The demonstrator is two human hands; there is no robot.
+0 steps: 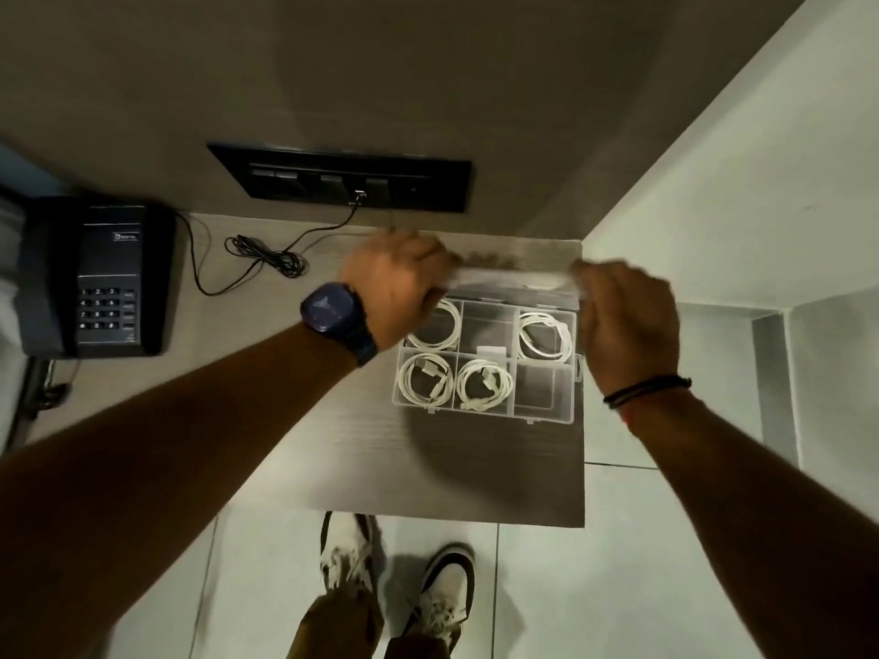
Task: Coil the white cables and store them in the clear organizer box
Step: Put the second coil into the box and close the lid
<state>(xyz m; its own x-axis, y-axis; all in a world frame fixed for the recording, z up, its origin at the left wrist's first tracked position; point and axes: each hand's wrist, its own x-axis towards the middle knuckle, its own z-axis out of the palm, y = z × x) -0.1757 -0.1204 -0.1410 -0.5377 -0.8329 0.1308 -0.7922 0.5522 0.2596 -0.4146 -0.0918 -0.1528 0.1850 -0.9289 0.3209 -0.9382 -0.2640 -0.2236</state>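
Note:
The clear organizer box (pixel 547 417) sits near the right end of the grey desk. Several coiled white cables lie in its compartments: one at the back left (pixel 440 325), one at the back right (pixel 544 337), one at the front left (pixel 425 379), one at the front middle (pixel 484 385). The front right and back middle compartments look empty. The clear lid (pixel 511 277) is raised above the back of the box and blurred. My left hand (pixel 397 290) grips its left end and my right hand (pixel 628 321) grips its right end.
A black desk phone (pixel 95 278) stands at the left. A thin black cord (pixel 266 256) runs from a black wall socket panel (pixel 340 176) onto the desk. A white wall (pixel 713 192) borders the desk's right side. My shoes (pixel 399 577) stand on the tiled floor below.

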